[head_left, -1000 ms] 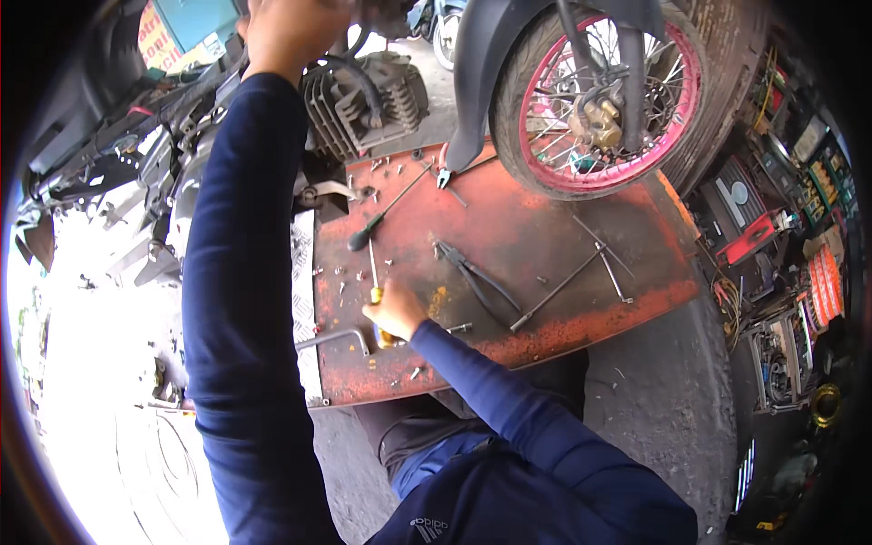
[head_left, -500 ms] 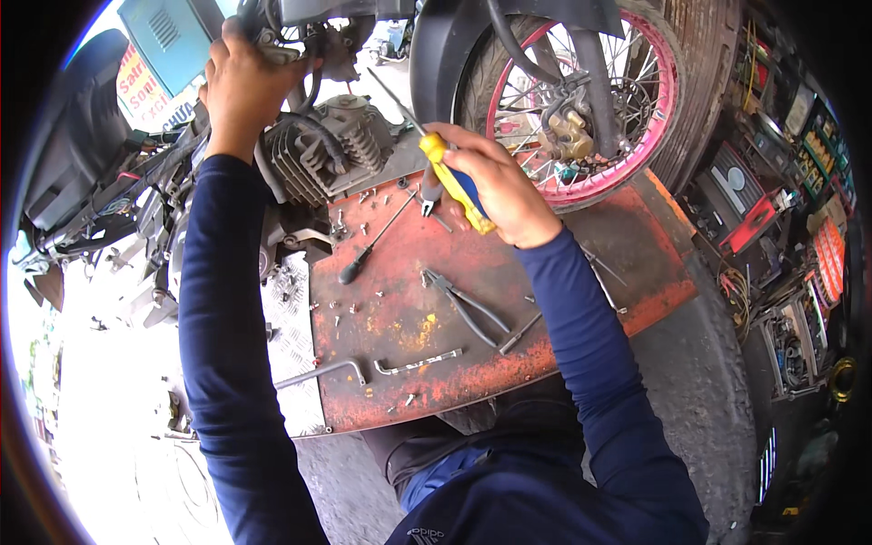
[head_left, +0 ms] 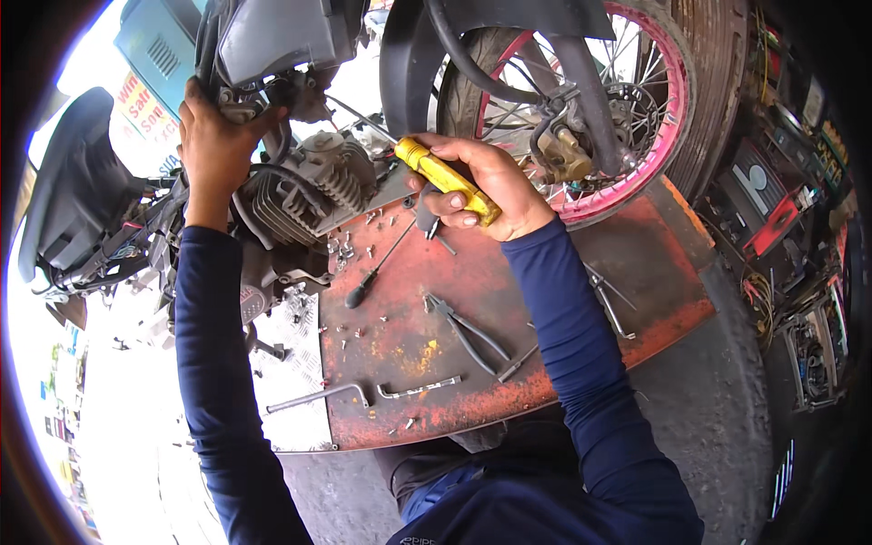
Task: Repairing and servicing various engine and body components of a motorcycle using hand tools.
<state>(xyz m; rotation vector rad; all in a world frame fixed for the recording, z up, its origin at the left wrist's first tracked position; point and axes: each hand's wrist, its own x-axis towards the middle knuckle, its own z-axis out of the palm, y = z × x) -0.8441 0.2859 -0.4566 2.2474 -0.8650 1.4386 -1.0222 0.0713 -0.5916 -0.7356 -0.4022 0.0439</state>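
Observation:
My right hand is wrapped round the yellow handle of a screwdriver. Its long shaft slants up and left, with the tip beside the carburetor above the finned engine cylinder. My left hand grips the carburetor from its left side, thumb toward the screwdriver; part of the fingers is hidden behind it. Below, on a worn red work platform, lie pliers, a dark-handled screwdriver, an L-shaped wrench and several small screws.
The motorcycle's front wheel with a pink rim and its black fender stand beyond my right hand. A black seat is at the left. Tool boxes and a red-and-black case line the right side. A bent bar lies near the platform's left edge.
The screwdriver has swung to a flatter slant, its tip moving left to the carburetor, and my right fingers have curled round the handle. The view has shifted, showing more of the motorcycle above.

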